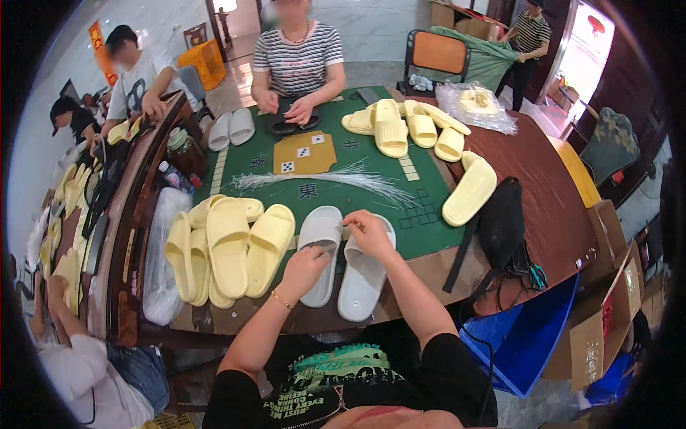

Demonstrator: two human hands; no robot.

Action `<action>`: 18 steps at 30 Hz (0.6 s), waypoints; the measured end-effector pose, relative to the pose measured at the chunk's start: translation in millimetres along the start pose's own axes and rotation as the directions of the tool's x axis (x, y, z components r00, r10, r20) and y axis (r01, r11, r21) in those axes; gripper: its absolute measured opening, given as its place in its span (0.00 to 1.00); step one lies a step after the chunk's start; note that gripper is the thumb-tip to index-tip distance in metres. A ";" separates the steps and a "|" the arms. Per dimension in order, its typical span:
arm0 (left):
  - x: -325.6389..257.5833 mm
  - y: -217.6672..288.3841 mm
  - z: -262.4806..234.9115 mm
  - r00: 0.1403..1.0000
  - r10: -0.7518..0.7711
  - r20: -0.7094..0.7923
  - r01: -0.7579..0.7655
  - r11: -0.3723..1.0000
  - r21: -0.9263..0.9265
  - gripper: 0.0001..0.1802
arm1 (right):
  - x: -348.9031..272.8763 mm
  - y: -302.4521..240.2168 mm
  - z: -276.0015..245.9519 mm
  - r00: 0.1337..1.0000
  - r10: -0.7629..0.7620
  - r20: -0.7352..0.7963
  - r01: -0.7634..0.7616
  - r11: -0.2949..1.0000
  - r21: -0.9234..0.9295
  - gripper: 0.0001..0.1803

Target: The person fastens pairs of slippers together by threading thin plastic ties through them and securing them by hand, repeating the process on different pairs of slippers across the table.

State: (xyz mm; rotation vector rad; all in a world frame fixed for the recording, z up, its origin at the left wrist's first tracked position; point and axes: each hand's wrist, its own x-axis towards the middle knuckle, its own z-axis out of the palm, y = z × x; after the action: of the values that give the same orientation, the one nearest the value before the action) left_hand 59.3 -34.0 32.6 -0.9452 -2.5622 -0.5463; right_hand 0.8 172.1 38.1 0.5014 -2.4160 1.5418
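Head — curled grips (305, 265) (369, 234) at grey slippers (362, 284)

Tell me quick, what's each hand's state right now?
Left hand: curled over the left grey rubbery-looking open-toed slipper; grip unclear.
Right hand: curled at the matching right slipper; grip unclear.

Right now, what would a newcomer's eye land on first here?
Probably the two light grey slippers at the near side of the table, with the left hand and right hand over them. Pale yellow slippers heaped just left would stand out too. Beyond, thin whitish strands fan across the green mat.
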 end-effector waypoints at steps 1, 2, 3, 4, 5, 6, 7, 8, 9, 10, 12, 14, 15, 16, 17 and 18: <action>0.9 -2.0 -2.4 1.000 0.018 0.018 -0.018 1.000 -0.014 0.06 | 2.1 0.5 -0.4 1.000 -0.017 0.000 0.017 1.000 0.008 0.07; 1.8 -3.3 -5.0 0.999 0.037 0.037 -0.036 0.999 -0.028 0.06 | 3.3 0.9 -0.7 1.000 -0.020 0.008 0.020 1.000 0.016 0.07; 3.2 -3.2 -6.5 0.998 0.020 0.059 -0.018 1.000 -0.024 0.05 | 4.9 -0.5 -1.1 1.000 -0.024 0.016 0.024 0.999 0.024 0.07; 4.7 -3.4 -8.7 0.996 0.051 0.067 -0.048 0.997 -0.055 0.04 | 5.4 -2.8 -3.5 0.999 -0.017 0.027 0.017 1.000 0.023 0.07; 6.8 -2.5 -10.7 0.994 0.083 0.073 -0.077 0.993 -0.086 0.04 | 7.6 -2.9 -4.6 0.999 -0.005 0.034 0.004 0.999 0.039 0.07; 9.1 0.9 -14.1 0.995 0.077 0.061 -0.068 0.988 -0.137 0.05 | 9.9 -7.1 -5.2 0.999 0.005 0.044 -0.008 0.998 0.057 0.07; 12.7 2.3 -14.3 0.999 0.016 0.032 -0.009 0.978 -0.211 0.06 | 13.7 -10.8 -7.2 0.999 -0.006 0.052 0.003 0.999 0.048 0.07; 16.3 3.3 -14.3 0.999 -0.049 0.008 0.049 0.957 -0.284 0.08 | 17.9 -14.6 -9.0 0.999 -0.004 0.042 0.002 0.999 0.046 0.07; 21.5 4.6 -15.1 0.989 -0.098 -0.114 0.056 0.944 -0.324 0.05 | 21.7 -23.1 -10.7 0.999 0.001 0.047 -0.007 0.993 0.119 0.07; 27.5 5.4 -16.6 0.962 -0.261 -0.080 0.194 0.860 -0.472 0.05 | 24.1 -28.0 -10.4 0.999 0.005 0.052 -0.015 0.981 0.192 0.07; 43.3 3.0 -17.8 0.913 -0.397 -0.092 0.267 0.753 -0.602 0.06 | 27.3 -27.3 -5.3 0.999 -0.010 0.045 -0.002 0.963 0.268 0.08; 61.0 0.2 -16.6 0.893 -0.445 -0.075 0.302 0.712 -0.634 0.06 | 27.0 -20.6 0.4 0.999 -0.017 0.034 -0.003 0.857 0.515 0.09; 66.9 -4.7 -11.6 0.881 -0.468 -0.074 0.315 0.694 -0.647 0.06 | 24.8 -18.2 -1.3 0.994 0.017 0.105 -0.064 0.883 0.464 0.10; 71.1 -8.3 -7.0 0.883 -0.465 -0.069 0.315 0.694 -0.647 0.06 | 22.3 -12.4 1.5 0.995 0.021 0.101 -0.066 0.883 0.465 0.10; 74.6 -11.4 -2.1 0.873 -0.486 -0.030 0.348 0.666 -0.660 0.07 | 19.8 -2.9 7.3 0.993 0.055 0.105 -0.100 0.865 0.491 0.09; 76.4 -14.9 4.6 0.862 -0.506 0.013 0.383 0.635 -0.671 0.07 | 18.4 6.2 12.2 0.990 0.091 0.109 -0.135 0.845 0.517 0.09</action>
State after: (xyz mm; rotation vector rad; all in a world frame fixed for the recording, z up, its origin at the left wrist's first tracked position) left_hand -6.2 -1.3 59.5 -0.3647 -2.4415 -1.6871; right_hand -18.6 160.5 34.6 0.5284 -2.0828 2.2908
